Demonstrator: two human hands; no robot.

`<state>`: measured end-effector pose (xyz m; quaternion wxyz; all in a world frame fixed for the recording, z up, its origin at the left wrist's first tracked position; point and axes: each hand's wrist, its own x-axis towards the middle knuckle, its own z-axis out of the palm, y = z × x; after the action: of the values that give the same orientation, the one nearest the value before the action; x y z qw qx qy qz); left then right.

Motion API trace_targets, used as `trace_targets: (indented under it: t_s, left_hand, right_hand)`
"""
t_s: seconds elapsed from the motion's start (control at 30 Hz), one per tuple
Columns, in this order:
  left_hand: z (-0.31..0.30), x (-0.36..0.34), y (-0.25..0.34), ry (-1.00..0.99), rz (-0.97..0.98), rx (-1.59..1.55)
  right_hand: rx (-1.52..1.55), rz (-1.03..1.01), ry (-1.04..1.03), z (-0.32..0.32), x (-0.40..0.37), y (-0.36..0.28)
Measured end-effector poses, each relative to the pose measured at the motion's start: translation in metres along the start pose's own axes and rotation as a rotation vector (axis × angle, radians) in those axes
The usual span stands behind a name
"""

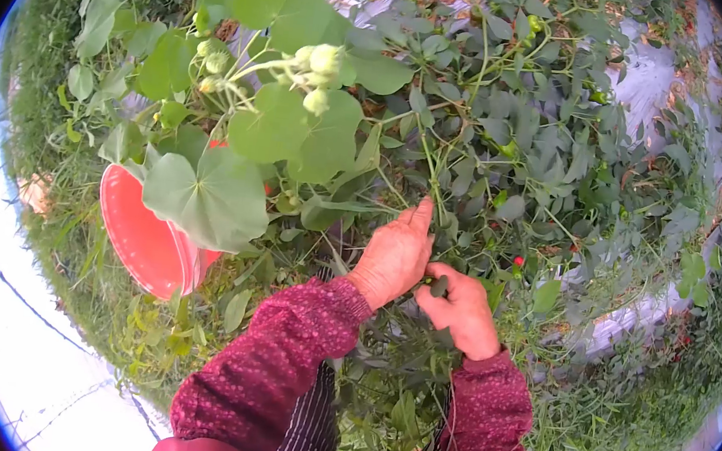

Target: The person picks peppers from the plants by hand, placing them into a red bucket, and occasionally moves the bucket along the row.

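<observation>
My left hand [393, 254] reaches into a bushy pepper plant [515, 127], its fingers closed at a green stem [434, 176]. Close beside it, my right hand [463, 312] has its fingers curled in, with thumb and index finger together. A dark green leaf [439, 285] shows at those fingertips; anything else inside the hand is hidden. A small red pepper [518, 261] shows among the leaves to the right of my hands.
A red bucket [145, 241] stands tilted at the left, partly behind a broad leaf [204, 196]. A tall weed with pale green seed pods [324, 61] leans over the left side. Silvery ground sheeting [649, 85] shows between the plants, with grass [613, 432] at the lower right.
</observation>
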<state>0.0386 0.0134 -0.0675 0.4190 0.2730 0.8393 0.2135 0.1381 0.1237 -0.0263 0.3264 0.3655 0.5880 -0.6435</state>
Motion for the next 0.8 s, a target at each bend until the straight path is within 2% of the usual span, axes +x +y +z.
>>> trace_targets:
  t_s: [0.03, 0.17, 0.23, 0.27, 0.3, 0.33, 0.37, 0.43, 0.5, 0.53, 0.6, 0.63, 0.67, 0.7, 0.77, 0.8]
  left_hand:
    - [-0.004, 0.0, -0.001, -0.007, -0.006, -0.014]
    - [-0.034, 0.0, -0.018, 0.049, -0.015, -0.066]
    - [-0.054, 0.002, -0.029, 0.15, 0.055, -0.034]
    - [-0.066, 0.006, -0.036, 0.214, 0.124, 0.001]
    - [-0.083, 0.012, -0.037, 0.305, 0.115, -0.032]
    - [-0.096, 0.021, -0.042, 0.396, 0.062, -0.074]
    - [-0.111, 0.03, -0.043, 0.368, -0.203, -0.37]
    - [-0.127, 0.051, -0.085, 0.343, -0.1, 0.188]
    - [-0.144, 0.068, -0.103, -0.142, -0.226, 1.096]
    - [-0.156, 0.068, -0.117, -0.143, -0.224, 1.102]
    - [-0.187, 0.061, -0.153, -0.097, 0.187, 1.186]
    - [-0.197, 0.065, -0.2, -0.097, 0.189, 1.187]
    - [-0.198, 0.076, -0.267, 0.126, 0.258, 1.121]
    - [-0.196, 0.085, -0.3, 0.351, 0.324, 1.044]
    - [-0.238, 0.06, -0.193, -0.239, -0.044, 1.625]
    - [-0.25, 0.063, -0.188, -0.221, -0.078, 1.591]
  right_hand:
    - [-0.037, -0.098, -0.028, 0.0, 0.002, 0.002]
    - [0.089, -0.083, -0.106, 0.006, 0.002, -0.006]
    - [-0.322, -0.236, -0.117, 0.022, 0.01, 0.013]
    - [-0.318, -0.239, -0.117, 0.025, 0.009, 0.014]
    - [-0.368, -0.225, -0.132, 0.029, 0.008, 0.014]
    - [-0.42, -0.214, -0.144, 0.032, 0.008, 0.013]
    - [-0.443, -0.2, -0.16, 0.033, 0.006, 0.009]
    - [-0.458, -0.208, -0.124, 0.035, 0.007, 0.011]
    - [-0.469, -0.208, -0.09, 0.036, 0.008, 0.014]
    - [-0.459, -0.209, -0.073, 0.037, 0.008, 0.016]
    - [-0.446, -0.208, -0.061, 0.041, 0.008, 0.018]
    - [-0.468, -0.18, -0.066, 0.041, 0.008, 0.018]
    - [-0.493, -0.152, -0.068, 0.04, 0.009, 0.018]
    - [-0.497, -0.154, -0.061, 0.038, 0.011, 0.019]
    - [-0.575, -0.133, -0.01, 0.042, 0.009, 0.025]
    - [-0.576, -0.13, -0.013, 0.042, 0.009, 0.029]
